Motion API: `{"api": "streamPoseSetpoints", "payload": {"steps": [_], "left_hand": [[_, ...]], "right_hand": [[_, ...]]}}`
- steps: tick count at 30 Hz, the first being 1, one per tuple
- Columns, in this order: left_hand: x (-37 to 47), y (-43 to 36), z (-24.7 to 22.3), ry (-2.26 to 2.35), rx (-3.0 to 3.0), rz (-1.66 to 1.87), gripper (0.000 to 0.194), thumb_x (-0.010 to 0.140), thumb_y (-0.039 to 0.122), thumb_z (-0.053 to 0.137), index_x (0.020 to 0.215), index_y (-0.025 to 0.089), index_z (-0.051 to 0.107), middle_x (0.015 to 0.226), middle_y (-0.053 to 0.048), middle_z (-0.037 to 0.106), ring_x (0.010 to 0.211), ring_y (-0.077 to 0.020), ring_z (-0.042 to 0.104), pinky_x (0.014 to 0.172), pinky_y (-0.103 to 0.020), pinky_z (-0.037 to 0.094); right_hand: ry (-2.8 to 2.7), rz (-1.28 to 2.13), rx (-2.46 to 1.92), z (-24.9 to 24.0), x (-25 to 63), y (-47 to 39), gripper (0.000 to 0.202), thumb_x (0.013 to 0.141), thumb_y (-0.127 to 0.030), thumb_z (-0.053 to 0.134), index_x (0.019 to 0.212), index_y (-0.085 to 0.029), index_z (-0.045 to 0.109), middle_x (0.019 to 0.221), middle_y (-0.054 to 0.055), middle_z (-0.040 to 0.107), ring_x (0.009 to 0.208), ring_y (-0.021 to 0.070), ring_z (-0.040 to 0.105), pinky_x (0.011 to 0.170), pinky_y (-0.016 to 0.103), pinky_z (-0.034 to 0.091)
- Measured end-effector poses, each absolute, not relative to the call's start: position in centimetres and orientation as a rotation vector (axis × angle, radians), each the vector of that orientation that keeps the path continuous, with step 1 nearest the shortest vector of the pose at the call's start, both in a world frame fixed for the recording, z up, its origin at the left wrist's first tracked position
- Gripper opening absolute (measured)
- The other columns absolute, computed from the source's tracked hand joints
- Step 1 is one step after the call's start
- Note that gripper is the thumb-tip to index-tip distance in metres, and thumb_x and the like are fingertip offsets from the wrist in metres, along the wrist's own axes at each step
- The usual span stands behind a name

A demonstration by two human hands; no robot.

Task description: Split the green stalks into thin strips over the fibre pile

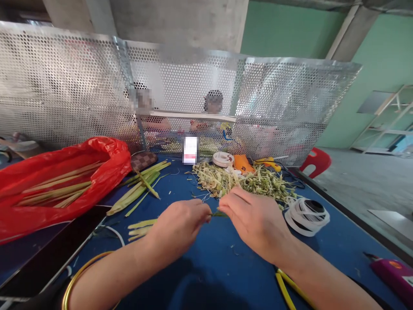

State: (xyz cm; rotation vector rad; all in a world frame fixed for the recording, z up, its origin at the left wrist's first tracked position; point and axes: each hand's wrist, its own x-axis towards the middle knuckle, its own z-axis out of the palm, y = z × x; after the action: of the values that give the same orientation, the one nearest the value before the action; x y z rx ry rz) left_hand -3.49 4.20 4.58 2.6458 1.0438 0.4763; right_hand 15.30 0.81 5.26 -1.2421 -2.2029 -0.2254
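Observation:
A short length of thin green plant strip [218, 214] shows between my two hands over the blue table. My left hand [185, 219] is closed, with its fingertips pinching the left end of the strip. The right end is in the closed fingers of my right hand [253, 217]. Most of the strip is hidden by my fingers. Just beyond my right hand lies a heap of pale green plant scraps [267, 183]. Several flat pale stalk pieces [138, 228] lie beside my left wrist, and longer green stalks [140, 189] lie farther back.
At left, a red plastic bag [112, 155] holds long dry stalks. A roll of white strip [306, 217] sits to the right, near yellow-handled pliers [285, 288] and a purple device [392, 275]. A lit phone [190, 150] stands before a perforated metal screen [193, 73]; people sit behind it.

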Motion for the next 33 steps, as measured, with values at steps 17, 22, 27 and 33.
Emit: {"api": "streamPoseSetpoints", "payload": {"steps": [17,22,27,33], "left_hand": [[-3.8,5.0,5.3,1.138,2.355,0.850,0.025,0.089,0.025,0.043,0.075,0.017,0.062,0.068,-0.002,0.061,0.063,-0.0135,0.056,0.059,-0.023,0.037],[-3.7,4.7,4.0,1.167,2.668,0.689,0.024,0.086,0.017,0.041,0.078,0.017,0.063,0.074,-0.005,0.063,0.070,-0.0186,0.058,0.062,-0.027,0.039],[-4.1,4.3,4.3,0.780,2.879,0.372,0.020,0.075,0.005,0.048,0.069,0.017,0.062,0.067,-0.005,0.063,0.061,-0.0179,0.057,0.056,-0.026,0.040],[-4.7,4.7,6.6,0.506,2.387,0.589,0.024,0.085,0.015,0.045,0.079,0.019,0.068,0.069,-0.001,0.064,0.061,-0.0111,0.057,0.061,-0.020,0.043]], "right_hand": [[-1.791,0.543,-1.280,2.7,14.2,2.3,0.022,0.087,-0.028,0.051,0.068,-0.019,0.053,0.059,-0.003,0.046,0.053,0.0110,0.042,0.050,0.023,0.034],[-2.150,-0.404,-1.140,1.6,13.5,0.8,0.022,0.090,-0.016,0.043,0.077,-0.018,0.061,0.066,0.003,0.054,0.052,0.0129,0.046,0.049,0.027,0.029],[-2.313,-0.168,-1.155,3.4,14.3,0.9,0.025,0.089,-0.017,0.047,0.067,-0.019,0.059,0.062,0.001,0.053,0.050,0.0112,0.046,0.047,0.025,0.028],[-1.864,0.929,-1.119,3.8,15.0,2.6,0.021,0.085,-0.032,0.057,0.068,-0.018,0.057,0.056,-0.004,0.050,0.049,0.0088,0.045,0.048,0.022,0.035]]}}
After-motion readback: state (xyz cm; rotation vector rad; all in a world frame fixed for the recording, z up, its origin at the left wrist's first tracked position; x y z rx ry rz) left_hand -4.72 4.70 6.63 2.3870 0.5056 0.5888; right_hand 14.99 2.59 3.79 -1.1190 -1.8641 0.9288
